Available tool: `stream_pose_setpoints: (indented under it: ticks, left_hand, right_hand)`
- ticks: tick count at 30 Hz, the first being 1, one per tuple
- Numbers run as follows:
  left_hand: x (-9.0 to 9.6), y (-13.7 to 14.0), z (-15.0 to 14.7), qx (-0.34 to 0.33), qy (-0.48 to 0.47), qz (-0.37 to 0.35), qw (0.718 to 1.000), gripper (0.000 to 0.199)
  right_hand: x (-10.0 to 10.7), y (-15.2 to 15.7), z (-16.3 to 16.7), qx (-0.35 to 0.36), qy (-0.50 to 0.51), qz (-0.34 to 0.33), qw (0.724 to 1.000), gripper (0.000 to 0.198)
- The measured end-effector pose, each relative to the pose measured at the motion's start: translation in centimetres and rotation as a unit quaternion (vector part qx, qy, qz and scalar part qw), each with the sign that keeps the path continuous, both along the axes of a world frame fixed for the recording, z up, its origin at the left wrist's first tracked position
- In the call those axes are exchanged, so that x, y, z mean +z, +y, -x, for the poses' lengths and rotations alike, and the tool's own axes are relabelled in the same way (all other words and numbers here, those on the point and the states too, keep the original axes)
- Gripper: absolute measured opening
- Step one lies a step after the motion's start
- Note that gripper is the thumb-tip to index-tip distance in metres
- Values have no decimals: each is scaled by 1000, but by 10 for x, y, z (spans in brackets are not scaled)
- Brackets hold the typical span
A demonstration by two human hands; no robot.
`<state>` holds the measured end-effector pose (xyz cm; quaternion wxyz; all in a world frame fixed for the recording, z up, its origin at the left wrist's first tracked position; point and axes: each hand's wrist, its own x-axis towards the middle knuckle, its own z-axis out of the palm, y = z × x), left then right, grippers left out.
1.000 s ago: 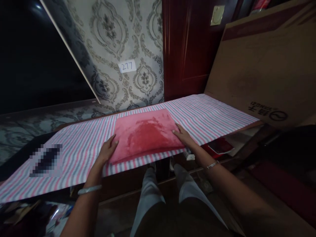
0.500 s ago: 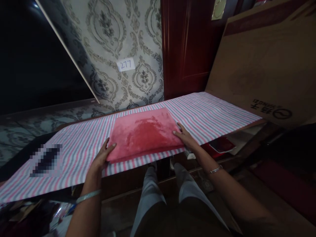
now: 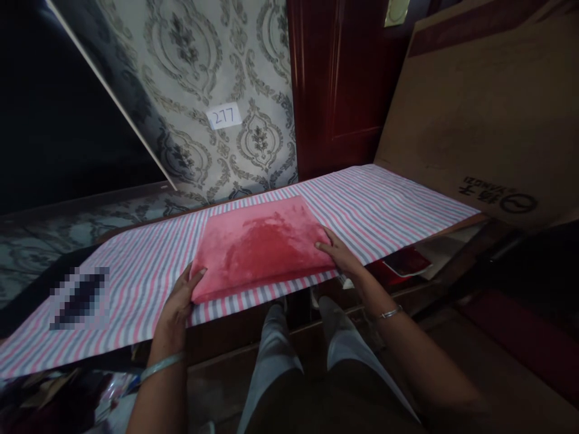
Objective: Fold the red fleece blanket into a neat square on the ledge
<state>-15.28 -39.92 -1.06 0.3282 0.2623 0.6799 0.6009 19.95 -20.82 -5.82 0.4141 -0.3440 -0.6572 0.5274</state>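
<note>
A folded pink plush cloth (image 3: 260, 244) lies flat on a table covered with a pink, grey and white striped sheet (image 3: 384, 202). My left hand (image 3: 177, 301) rests at the cloth's near left corner, thumb on top of its edge. At the near right corner, my right hand (image 3: 339, 253) has its fingers laid on the cloth. Both wrists wear thin bangles. Whether either hand grips the cloth or only presses on it is unclear.
A large brown cardboard sheet (image 3: 474, 108) leans at the table's right end. A dark red wooden door (image 3: 337, 78) and patterned wallpaper with a "277" label (image 3: 223, 116) stand behind. My legs (image 3: 294, 355) are under the table edge. A red item (image 3: 404, 262) sits on a lower shelf.
My left hand has slid back toward me along the cloth's left edge to its near corner. The right hand has stayed at the right corner.
</note>
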Motion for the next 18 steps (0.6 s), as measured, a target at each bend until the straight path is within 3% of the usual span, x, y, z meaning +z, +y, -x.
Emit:
stream_pose_setpoints:
  ticks: [5, 8, 13, 18]
  left_hand:
    - [8, -4, -10, 43, 37, 43, 997, 62]
    - [10, -6, -13, 50, 10, 41, 998, 62]
    - [6, -5, -6, 65, -21, 27, 997, 57]
    - [4, -4, 2, 34, -41, 25, 998, 60]
  right_hand:
    - [-3, -1, -3, -15, -22, -27, 999, 79]
    - [-4, -2, -5, -22, -42, -36, 998, 75]
    - [-1, -3, -6, -4, -15, -5, 1000, 74]
    - [10, -7, -4, 8, -17, 1, 1000, 71]
